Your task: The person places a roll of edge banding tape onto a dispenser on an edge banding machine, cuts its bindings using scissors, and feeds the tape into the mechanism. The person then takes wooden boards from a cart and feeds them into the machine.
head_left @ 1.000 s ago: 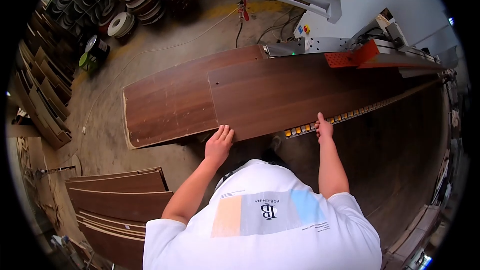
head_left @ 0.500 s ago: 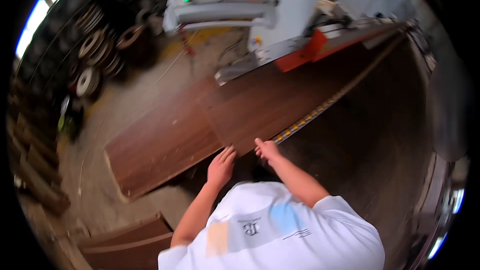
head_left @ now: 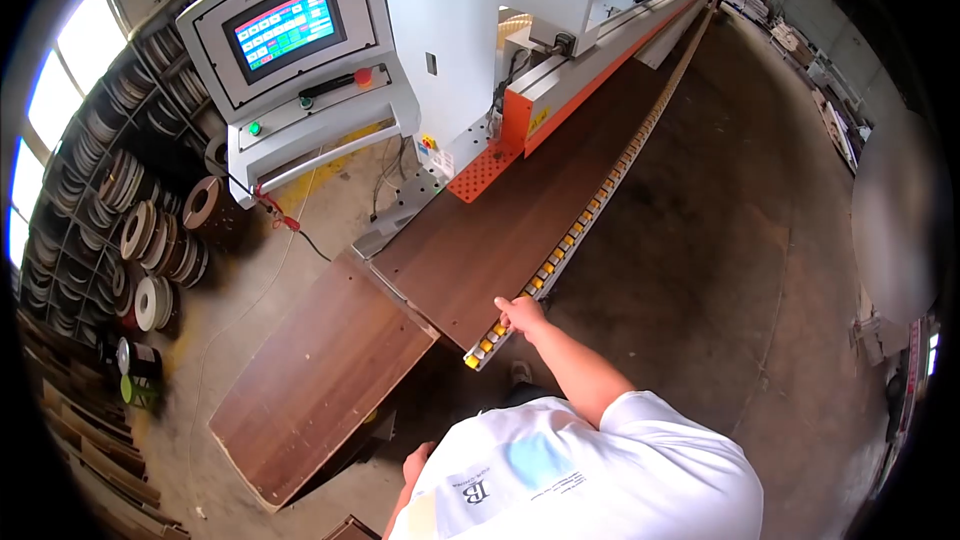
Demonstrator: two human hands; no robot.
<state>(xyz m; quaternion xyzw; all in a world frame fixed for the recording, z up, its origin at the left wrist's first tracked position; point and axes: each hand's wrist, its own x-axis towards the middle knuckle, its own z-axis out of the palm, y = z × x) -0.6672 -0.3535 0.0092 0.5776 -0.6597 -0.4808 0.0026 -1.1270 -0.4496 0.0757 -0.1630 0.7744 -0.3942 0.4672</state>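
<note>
Wood-grain panel (head_left: 480,250) lying flat at the machine, mid-scene; its near end uncovered, its far part running off right alongside the orange-faced beam (head_left: 610,65). Small dark holes near its near end.

Right hand (head_left: 522,314) at the panel's near right edge, above the roller rail (head_left: 545,272); thumb reaching out toward the panel, other fingers curled. Cannot tell whether they grip the edge. Left hand (head_left: 418,462) low and near, beside the white T-shirt (head_left: 610,460), mostly hidden; state of its fingers cannot be told.

Roller rail, yellow rollers, follows the panel's right side into the distance. Second brown board (head_left: 320,380), scuffed, just left and near of the panel's near end.

Perforated orange plate (head_left: 480,175) over the panel's left side. Farther left, edge banding machine console (head_left: 300,90): lit touchscreen (head_left: 285,28), red button (head_left: 363,77). Far left, banding rolls (head_left: 153,303) stacked on the floor; nearer, a green stool (head_left: 138,392).
</note>
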